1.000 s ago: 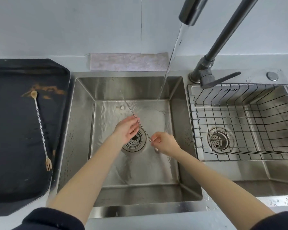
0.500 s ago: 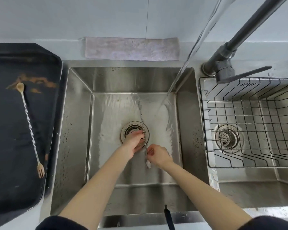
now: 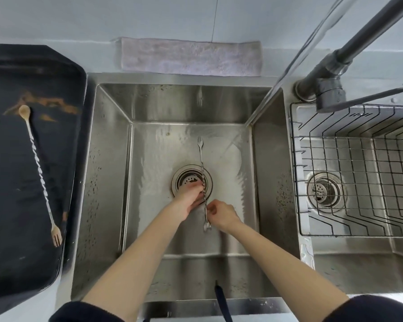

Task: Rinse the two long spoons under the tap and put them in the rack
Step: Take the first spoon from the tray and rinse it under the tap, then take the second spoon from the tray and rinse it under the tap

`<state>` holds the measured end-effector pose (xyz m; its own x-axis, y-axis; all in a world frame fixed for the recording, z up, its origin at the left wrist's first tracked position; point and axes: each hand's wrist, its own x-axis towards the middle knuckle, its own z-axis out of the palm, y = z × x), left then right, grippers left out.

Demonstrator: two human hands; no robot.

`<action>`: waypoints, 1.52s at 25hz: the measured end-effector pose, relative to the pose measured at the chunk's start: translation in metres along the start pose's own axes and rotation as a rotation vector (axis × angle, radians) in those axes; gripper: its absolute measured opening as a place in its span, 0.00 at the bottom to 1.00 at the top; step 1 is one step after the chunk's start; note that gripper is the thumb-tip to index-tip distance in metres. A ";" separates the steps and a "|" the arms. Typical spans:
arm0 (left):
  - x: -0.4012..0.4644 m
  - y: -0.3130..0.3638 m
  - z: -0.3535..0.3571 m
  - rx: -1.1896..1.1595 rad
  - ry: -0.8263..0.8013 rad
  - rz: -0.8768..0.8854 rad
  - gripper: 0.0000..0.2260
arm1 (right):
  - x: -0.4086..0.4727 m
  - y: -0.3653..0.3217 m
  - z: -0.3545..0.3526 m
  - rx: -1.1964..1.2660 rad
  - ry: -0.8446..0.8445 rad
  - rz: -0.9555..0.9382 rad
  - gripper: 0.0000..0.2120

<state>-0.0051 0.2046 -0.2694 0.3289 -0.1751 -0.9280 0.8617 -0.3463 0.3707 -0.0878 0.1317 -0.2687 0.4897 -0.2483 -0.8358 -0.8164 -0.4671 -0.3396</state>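
Note:
A long twisted silver spoon (image 3: 201, 160) with a small fork at its far end lies lengthwise over the left sink's drain. My right hand (image 3: 221, 214) pinches its near part, close to the bowl end. My left hand (image 3: 188, 196) curls its fingers around the middle of the stem over the drain. The water stream (image 3: 286, 70) falls to the right of the spoon's far end. A second long spoon (image 3: 39, 170), pale gold with a twisted stem, lies on the black tray (image 3: 9, 263) at the left. The wire rack (image 3: 358, 173) sits in the right sink.
The dark tap (image 3: 330, 87) stands between the two sinks with its lever pointing right. A grey cloth (image 3: 189, 57) lies behind the left sink (image 3: 107, 182). Brown smears mark the tray near the spoon's bowl. A dark strap hangs at the sink's front edge.
The spoon has swung from a diagonal to point straight away from me. Both hands have come nearer the front of the sink, and the view has shifted closer and lower.

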 end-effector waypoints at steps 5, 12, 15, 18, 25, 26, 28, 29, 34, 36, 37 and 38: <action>-0.002 0.002 -0.005 0.144 -0.014 0.004 0.09 | -0.005 -0.004 -0.005 -0.012 -0.028 -0.022 0.17; -0.021 0.006 -0.016 0.405 0.076 0.157 0.17 | -0.019 -0.011 -0.018 -0.010 0.019 -0.060 0.19; -0.032 0.009 -0.022 0.571 0.109 0.259 0.18 | -0.031 -0.015 -0.024 -0.008 0.044 -0.080 0.19; -0.047 0.012 -0.028 0.750 0.127 0.326 0.18 | -0.043 -0.020 -0.029 -0.018 0.072 -0.103 0.20; -0.089 0.027 -0.062 0.938 0.181 0.510 0.15 | -0.080 -0.050 -0.040 -0.088 0.145 -0.265 0.23; -0.097 0.031 -0.069 0.940 0.203 0.533 0.15 | -0.085 -0.057 -0.039 -0.093 0.158 -0.284 0.23; -0.112 0.039 -0.082 0.918 0.265 0.597 0.15 | -0.093 -0.070 -0.037 -0.077 0.178 -0.323 0.23; -0.120 0.043 -0.089 0.896 0.305 0.639 0.15 | -0.096 -0.078 -0.034 -0.052 0.187 -0.343 0.22; -0.151 0.052 -0.134 0.768 0.472 0.776 0.13 | -0.112 -0.124 -0.017 0.017 0.217 -0.456 0.18; -0.155 0.054 -0.156 0.756 0.515 0.793 0.13 | -0.119 -0.144 -0.007 0.037 0.218 -0.496 0.17; -0.156 0.055 -0.168 0.755 0.536 0.788 0.12 | -0.122 -0.153 -0.001 0.042 0.220 -0.514 0.16; -0.157 0.055 -0.178 0.751 0.558 0.775 0.12 | -0.125 -0.162 0.004 0.037 0.227 -0.531 0.15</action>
<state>0.0599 0.3773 -0.1097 0.9381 -0.2160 -0.2707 -0.0148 -0.8059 0.5919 -0.0177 0.2421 -0.1112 0.8853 -0.1653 -0.4347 -0.4488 -0.5485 -0.7055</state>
